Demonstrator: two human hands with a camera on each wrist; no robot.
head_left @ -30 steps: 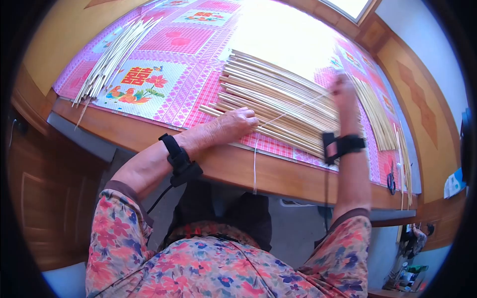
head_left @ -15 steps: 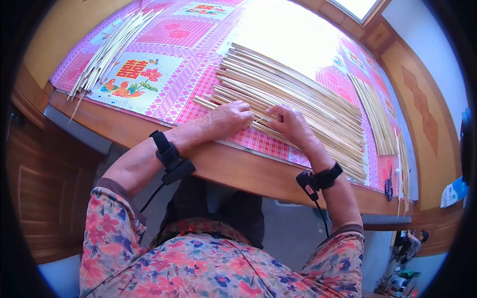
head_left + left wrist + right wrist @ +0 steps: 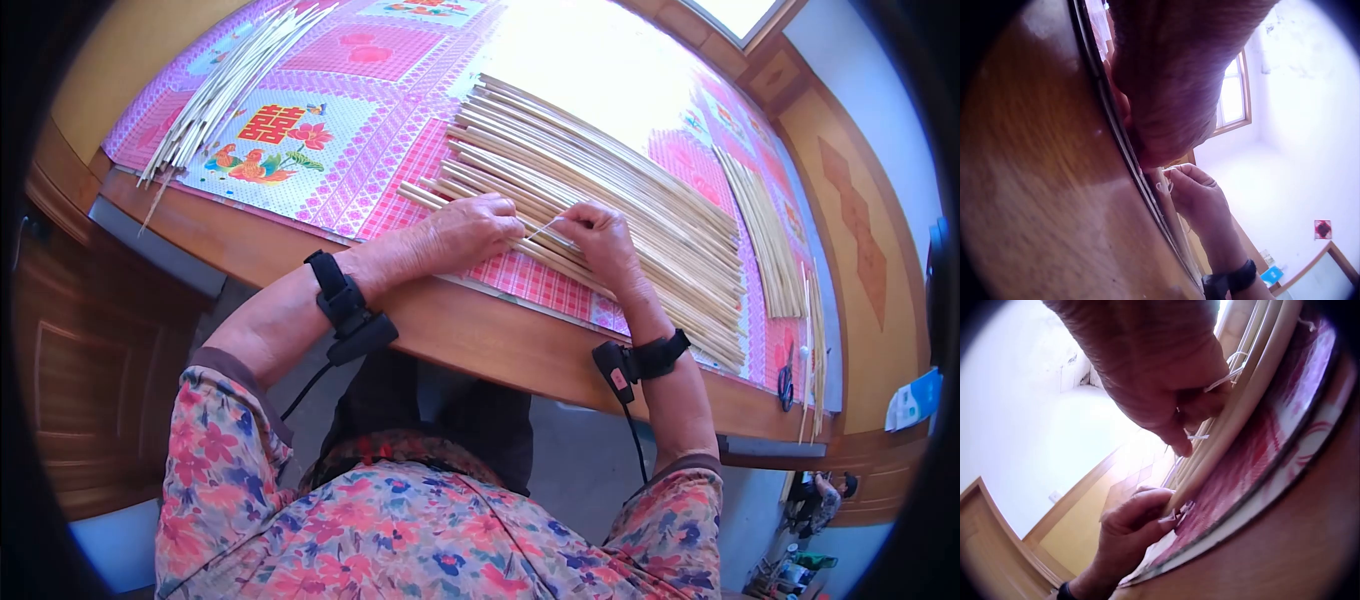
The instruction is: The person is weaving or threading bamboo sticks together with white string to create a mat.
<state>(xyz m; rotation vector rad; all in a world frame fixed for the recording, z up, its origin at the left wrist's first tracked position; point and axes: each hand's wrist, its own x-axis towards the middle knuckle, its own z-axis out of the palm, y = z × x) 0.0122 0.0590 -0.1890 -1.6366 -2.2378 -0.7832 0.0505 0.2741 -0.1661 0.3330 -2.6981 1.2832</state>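
Note:
Long pale wooden sticks (image 3: 600,215) lie side by side in a row on the table. My left hand (image 3: 472,232) grips the near stick (image 3: 1244,406) toward its left end; in the right wrist view its thumb and fingers (image 3: 1137,519) close about that stick, with bits of white string beside them. Just to the right, my right hand (image 3: 603,243) pinches a thin white string (image 3: 541,228), which runs taut to the left hand. In the left wrist view a small loop of string (image 3: 1165,186) shows below the right fingertips. Curled fingers partly hide the string's ends.
A bundle of thin sticks (image 3: 225,95) lies at the far left, another bundle (image 3: 757,235) at the right. Scissors (image 3: 786,385) and a few loose sticks (image 3: 818,350) are near the right corner. The patterned tablecloth (image 3: 345,165) ends just behind the wooden table edge (image 3: 470,325).
My right hand came down from the far right, where it held the string stretched out, to beside the left hand. Since then it has drawn the string short and taut. The left hand stays at the stick.

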